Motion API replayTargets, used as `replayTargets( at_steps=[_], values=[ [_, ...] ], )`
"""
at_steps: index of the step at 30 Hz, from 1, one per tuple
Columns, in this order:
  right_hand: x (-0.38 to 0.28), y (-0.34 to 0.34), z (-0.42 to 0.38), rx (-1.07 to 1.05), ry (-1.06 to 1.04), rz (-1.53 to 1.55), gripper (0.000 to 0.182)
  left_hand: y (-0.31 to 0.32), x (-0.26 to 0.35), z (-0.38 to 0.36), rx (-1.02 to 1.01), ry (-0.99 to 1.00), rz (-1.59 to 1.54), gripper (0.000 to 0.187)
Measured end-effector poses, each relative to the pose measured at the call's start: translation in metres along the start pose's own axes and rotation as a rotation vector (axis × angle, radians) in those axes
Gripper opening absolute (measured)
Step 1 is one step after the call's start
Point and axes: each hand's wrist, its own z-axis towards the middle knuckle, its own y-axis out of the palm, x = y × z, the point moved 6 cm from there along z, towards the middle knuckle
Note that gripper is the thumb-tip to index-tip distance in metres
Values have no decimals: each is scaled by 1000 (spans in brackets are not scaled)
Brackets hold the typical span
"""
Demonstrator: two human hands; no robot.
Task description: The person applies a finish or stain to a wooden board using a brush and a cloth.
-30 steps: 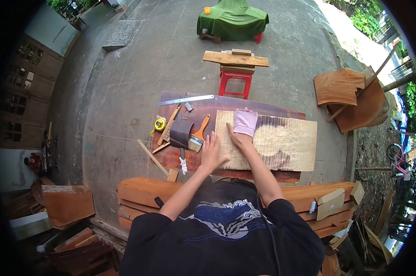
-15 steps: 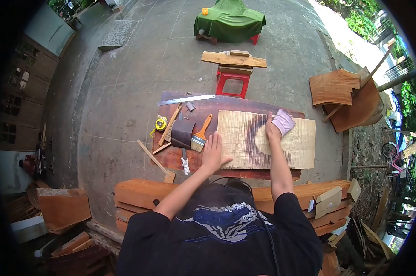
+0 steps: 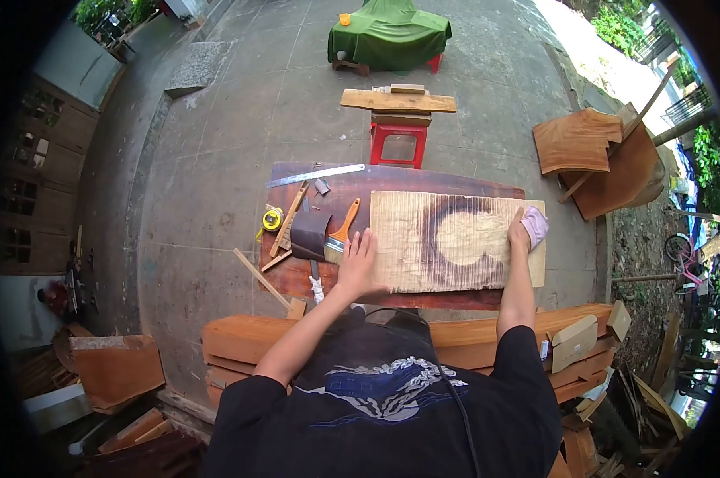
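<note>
A pale wooden board (image 3: 396, 247) with a dark, scorched-looking ring lies on a reddish-brown wooden tabletop (image 3: 448, 300). My right hand (image 3: 521, 229) grips a folded pinkish-purple cloth (image 3: 537, 226) against the board near its right edge. At the board's left edge, my left hand (image 3: 358, 264) rests flat with its fingers stretched out. Just beyond those fingers is a paintbrush (image 3: 350, 217) with an orange handle, its bristles partly hidden. Beside the brush lies a curled dark sheet (image 3: 309, 233), which looks like sandpaper.
Left on the tabletop are a yellow tape measure (image 3: 272, 219), a metal ruler (image 3: 315, 174) and wooden strips (image 3: 291, 217). Planks rest on a red stool (image 3: 397, 142) ahead. Stacked timber (image 3: 248, 334) runs along the near side. Large wooden slabs (image 3: 579, 143) stand at right.
My right hand has slid the cloth rightward over the board, from beside the dark ring to near the right edge. My left hand stays at the left edge.
</note>
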Motion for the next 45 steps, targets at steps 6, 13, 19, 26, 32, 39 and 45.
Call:
replayTargets(
  at_steps=[6, 13, 19, 26, 32, 39, 45],
  values=[
    [-197, 88, -215, -42, -569, -8, 98, -16, 0, 2, -83, 35, -6, 155],
    [-146, 5, -218, -298, -529, 5, 77, 0, -16, 2, -78, 133, 105, 152],
    [-27, -15, -119, -14, -44, -135, 94, -11, -19, 3, -66, 141, 21, 146],
    [-195, 42, -420, -149, -859, 130, 89, -15, -26, 10, -175, 207, 81, 147],
    [-56, -19, -257, 143, -574, -69, 64, -15, -26, 15, -165, 217, 98, 145],
    [-51, -2, -244, 200, -342, -128, 94, -10, -25, 14, -165, 192, 119, 145],
    [-150, -19, -336, -406, -912, 115, 74, -9, -23, 12, -188, 161, 74, 145]
  ],
)
